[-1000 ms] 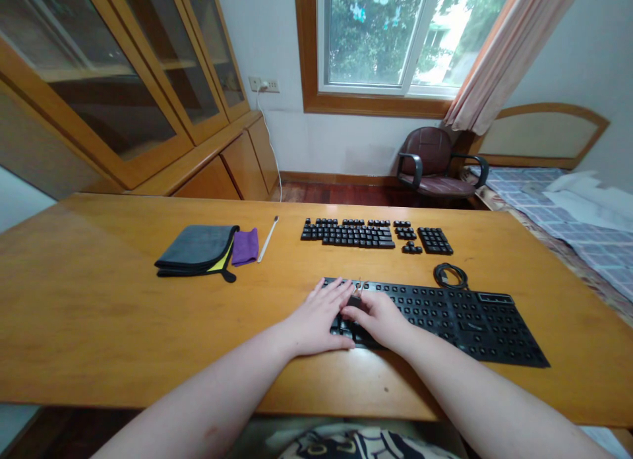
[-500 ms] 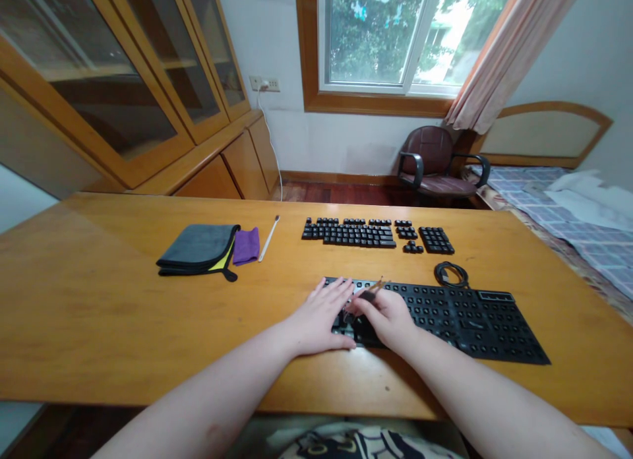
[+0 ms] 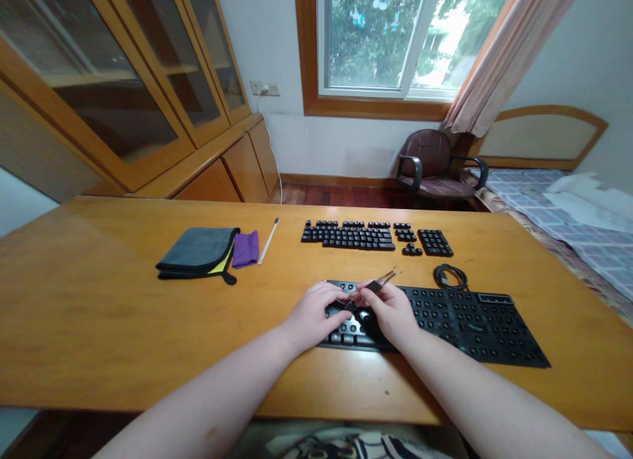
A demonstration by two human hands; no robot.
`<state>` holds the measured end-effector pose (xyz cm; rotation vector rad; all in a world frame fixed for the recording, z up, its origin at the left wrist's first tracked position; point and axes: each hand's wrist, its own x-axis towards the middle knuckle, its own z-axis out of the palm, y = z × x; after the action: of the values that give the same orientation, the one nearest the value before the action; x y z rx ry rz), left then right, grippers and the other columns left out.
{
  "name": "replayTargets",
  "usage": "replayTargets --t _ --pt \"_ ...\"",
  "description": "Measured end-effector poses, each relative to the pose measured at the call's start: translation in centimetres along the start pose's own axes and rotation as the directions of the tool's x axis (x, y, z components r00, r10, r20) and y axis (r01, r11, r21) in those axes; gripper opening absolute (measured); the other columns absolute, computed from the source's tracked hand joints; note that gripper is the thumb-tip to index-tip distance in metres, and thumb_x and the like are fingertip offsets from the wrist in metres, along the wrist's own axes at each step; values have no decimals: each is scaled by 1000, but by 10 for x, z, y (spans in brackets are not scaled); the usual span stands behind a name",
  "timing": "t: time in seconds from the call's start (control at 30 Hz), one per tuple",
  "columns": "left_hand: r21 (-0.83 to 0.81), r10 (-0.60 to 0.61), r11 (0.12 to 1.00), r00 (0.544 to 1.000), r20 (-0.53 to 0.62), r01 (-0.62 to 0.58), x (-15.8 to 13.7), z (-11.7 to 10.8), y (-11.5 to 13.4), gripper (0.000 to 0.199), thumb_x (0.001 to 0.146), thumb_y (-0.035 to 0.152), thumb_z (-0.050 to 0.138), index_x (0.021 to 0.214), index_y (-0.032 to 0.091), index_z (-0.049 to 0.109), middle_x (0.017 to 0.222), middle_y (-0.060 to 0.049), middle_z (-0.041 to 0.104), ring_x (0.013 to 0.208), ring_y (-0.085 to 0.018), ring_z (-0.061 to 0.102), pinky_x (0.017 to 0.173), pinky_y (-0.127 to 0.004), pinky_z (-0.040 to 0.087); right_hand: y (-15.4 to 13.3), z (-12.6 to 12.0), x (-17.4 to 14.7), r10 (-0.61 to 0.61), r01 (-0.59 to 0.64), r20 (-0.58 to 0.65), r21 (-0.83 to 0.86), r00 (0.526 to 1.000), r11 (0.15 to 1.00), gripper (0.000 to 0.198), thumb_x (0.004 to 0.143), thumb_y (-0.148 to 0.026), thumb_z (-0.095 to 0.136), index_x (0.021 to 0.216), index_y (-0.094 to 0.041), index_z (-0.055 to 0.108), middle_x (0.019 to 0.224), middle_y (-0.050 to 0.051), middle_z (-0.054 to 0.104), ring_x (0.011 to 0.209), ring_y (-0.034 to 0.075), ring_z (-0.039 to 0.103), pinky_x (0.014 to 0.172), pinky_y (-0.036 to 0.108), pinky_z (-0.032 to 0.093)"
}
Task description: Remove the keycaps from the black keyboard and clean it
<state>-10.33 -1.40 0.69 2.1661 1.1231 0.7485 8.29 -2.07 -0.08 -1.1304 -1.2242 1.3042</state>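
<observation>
A black keyboard [image 3: 469, 324] lies in front of me with most of its key sockets bare; a few keycaps remain along its lower left edge. My right hand [image 3: 393, 314] is closed around a keycap puller [image 3: 374, 287] with a dark handle, its thin wire prongs pointing up and to the right. Over the keyboard's left end, my left hand [image 3: 316, 314] is curled, thumb and fingers pinching a small black piece that looks like a keycap [image 3: 350, 306] at the puller's lower end. The fingers partly hide this piece.
Behind the keyboard, removed keycaps [image 3: 359, 237] are laid out in rows, with a number-pad block [image 3: 435, 243] to the right. A coiled cable [image 3: 450, 276] lies by the keyboard. Left are a folded grey cloth [image 3: 198, 251], a purple cloth [image 3: 246, 249] and a white brush [image 3: 268, 241].
My left hand has gone from lying spread on the keyboard to a curled pinch at the puller's lower end. The puller has risen slightly and tilted to the right.
</observation>
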Motion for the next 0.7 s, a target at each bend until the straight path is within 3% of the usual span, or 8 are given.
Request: replayTargets --t 0.27,0.37,0.5,0.7 --pt "-56 22 998 999 -35 -24 0 2 0 19 74 32 66 89 20 64 89 -5 66 87 -19 59 83 -36 48 -1 -1 1 -97 112 68 -270 993 956 24 76 -41 64 84 -19 70 81 5 72 76 20 67 76 35 54" --pt "-58 -22 998 999 -39 20 -2 5 -1 19 74 28 66 91 21 62 90 -3 66 88 -18 60 84 -35 48 0 -1 1 -67 80 55 -272 996 959 24 76 -41 63 85 -19 70 78 5 71 73 20 67 73 35 54" --pt "-140 -124 984 991 -57 115 -3 7 0 38 71 22 67 107 21 53 95 -2 67 90 -17 62 86 -33 48 2 -1 0 -5 11 29 -196 1000 981 29 77 -44 62 86 -17 68 75 6 71 69 20 67 69 33 54" --pt "-12 107 994 994 32 -106 1 -1 3 16 81 24 60 97 25 63 97 0 69 93 -16 60 90 -33 44 0 1 2 74 -74 -15 -20 997 997 36 70 -50 68 83 -16 65 64 3 67 58 17 63 62 33 55"
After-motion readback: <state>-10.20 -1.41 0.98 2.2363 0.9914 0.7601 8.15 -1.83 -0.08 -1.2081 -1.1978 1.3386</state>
